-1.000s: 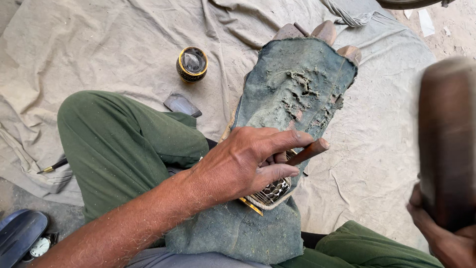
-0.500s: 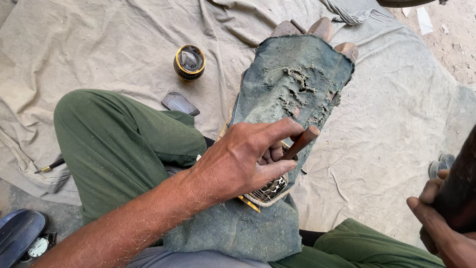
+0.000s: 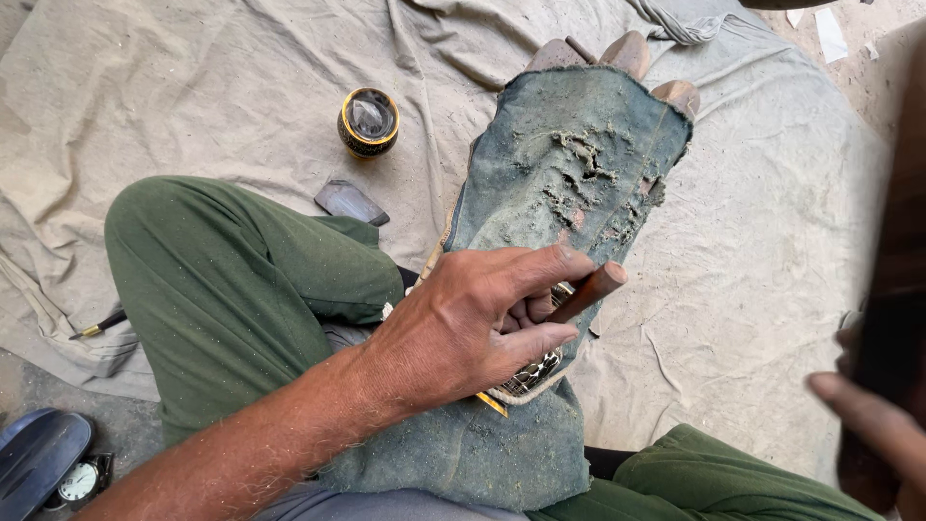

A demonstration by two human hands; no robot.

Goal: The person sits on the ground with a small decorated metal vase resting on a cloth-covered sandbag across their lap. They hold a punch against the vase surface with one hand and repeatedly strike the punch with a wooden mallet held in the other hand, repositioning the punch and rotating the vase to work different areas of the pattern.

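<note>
My left hand (image 3: pixel 482 323) grips a small chisel with a brown wooden handle (image 3: pixel 590 289), its tip pressed on a pale carved piece (image 3: pixel 529 376) that lies on a worn blue denim cloth (image 3: pixel 569 183) over my lap. My right hand (image 3: pixel 873 425) is at the right edge, blurred, closed around a dark wooden mallet (image 3: pixel 892 289) raised close to the camera. Sawdust and chips lie on the denim. My legs in green trousers (image 3: pixel 231 280) are folded on either side.
A beige ground sheet (image 3: pixel 193 96) covers the floor. On it stand a small round black and gold tin (image 3: pixel 368 121) and a grey flat stone (image 3: pixel 349 203). A thin tool (image 3: pixel 96 328) lies at the left. A dark sandal (image 3: pixel 39 453) and a small clock (image 3: pixel 79 479) sit bottom left.
The mallet in my right hand dropped low at the right edge, then rose again close to the camera. My left hand stays on the chisel in the same spot.
</note>
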